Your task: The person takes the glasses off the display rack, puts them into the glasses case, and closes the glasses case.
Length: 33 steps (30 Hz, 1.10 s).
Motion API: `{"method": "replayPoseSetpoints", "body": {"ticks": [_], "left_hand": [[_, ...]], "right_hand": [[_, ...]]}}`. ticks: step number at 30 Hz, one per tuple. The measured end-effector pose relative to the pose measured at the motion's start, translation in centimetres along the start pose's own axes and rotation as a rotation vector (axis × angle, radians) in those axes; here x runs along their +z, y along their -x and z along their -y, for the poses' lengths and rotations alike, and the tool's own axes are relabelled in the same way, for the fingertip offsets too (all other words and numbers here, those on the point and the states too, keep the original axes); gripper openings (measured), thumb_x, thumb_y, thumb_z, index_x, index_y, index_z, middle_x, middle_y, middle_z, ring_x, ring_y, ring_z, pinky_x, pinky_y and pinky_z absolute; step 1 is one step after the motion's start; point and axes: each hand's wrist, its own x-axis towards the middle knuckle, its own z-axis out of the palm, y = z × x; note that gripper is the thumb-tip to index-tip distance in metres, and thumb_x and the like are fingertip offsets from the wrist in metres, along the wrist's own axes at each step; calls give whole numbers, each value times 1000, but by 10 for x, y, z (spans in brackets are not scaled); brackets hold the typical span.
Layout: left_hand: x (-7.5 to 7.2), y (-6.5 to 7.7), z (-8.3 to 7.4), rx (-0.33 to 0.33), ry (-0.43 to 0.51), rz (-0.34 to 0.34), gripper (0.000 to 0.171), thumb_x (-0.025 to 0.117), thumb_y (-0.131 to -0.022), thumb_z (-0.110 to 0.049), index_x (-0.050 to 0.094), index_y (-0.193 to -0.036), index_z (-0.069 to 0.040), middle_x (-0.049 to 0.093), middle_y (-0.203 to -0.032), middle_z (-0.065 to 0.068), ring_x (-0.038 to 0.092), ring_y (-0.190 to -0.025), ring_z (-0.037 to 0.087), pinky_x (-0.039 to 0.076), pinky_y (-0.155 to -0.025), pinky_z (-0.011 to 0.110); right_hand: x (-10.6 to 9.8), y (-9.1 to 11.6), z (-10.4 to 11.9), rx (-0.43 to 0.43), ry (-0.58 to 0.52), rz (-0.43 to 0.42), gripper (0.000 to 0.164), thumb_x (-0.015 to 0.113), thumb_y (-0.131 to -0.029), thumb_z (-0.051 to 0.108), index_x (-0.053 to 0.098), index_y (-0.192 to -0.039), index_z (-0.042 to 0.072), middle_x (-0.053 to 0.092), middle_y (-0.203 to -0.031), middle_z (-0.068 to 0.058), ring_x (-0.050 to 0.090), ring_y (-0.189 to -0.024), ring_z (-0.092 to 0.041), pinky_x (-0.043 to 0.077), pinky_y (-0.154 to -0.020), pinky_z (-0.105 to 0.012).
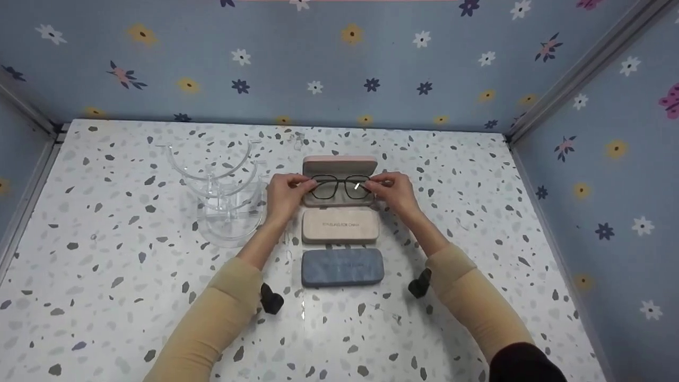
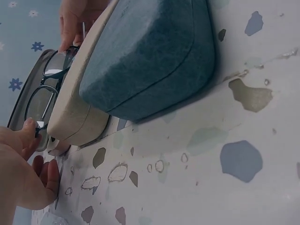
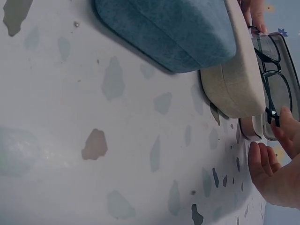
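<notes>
Dark-framed eyeglasses are held over an open glasses case with a pink edge and a grey lining. My left hand pinches their left end between thumb and fingers. At the other end, my right hand pinches the frame the same way. Both lenses face me in the head view. Just in front of the open case lies a shut beige glasses case with printed lettering. A shut blue glasses case lies nearest to me, also seen large in the left wrist view.
A clear plastic stand with curved arms is to the left of my left hand. Flower-patterned panels rise behind and beside the speckled white table. Black wrist devices are worn by both sleeves.
</notes>
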Motion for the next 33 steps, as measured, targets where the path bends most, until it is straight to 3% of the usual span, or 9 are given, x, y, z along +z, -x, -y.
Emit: {"method": "replayPoseSetpoints", "body": {"ticks": [11,22,28,33], "left_hand": [[1,0,1,1,-73,-15,20,83,-87,-27,83,-101,-13,80,-105,5,69,-88,18,45,-73,25],[6,0,3,30,-116,-52,17,83,-88,-25,83,-99,-12,78,-103,6,65,-90,21,44,-76,29],[4,0,4,39,-75,-58,19,85,-86,-22,83,-101,-10,79,-104,7,68,-98,21,51,-88,34],[0,2,5,22,-34,-49,22,84,-86,-23,82,-104,-10,77,-109,9,66,-103,22,51,-91,34]], "right_hand": [[4,-5,-2,-11,105,1,24,77,-94,20,78,-111,4,77,-108,-13,66,-80,-2,54,-71,-15],[5,-5,-2,-49,205,-17,24,77,-94,20,79,-112,5,79,-108,-14,70,-83,-6,55,-74,-18],[4,-3,-3,-41,177,-16,25,75,-95,18,77,-118,8,79,-112,-11,75,-95,-15,58,-80,-23],[2,-1,-5,24,67,-5,28,71,-98,20,74,-124,9,75,-120,-11,72,-105,-19,61,-87,-29]]}}
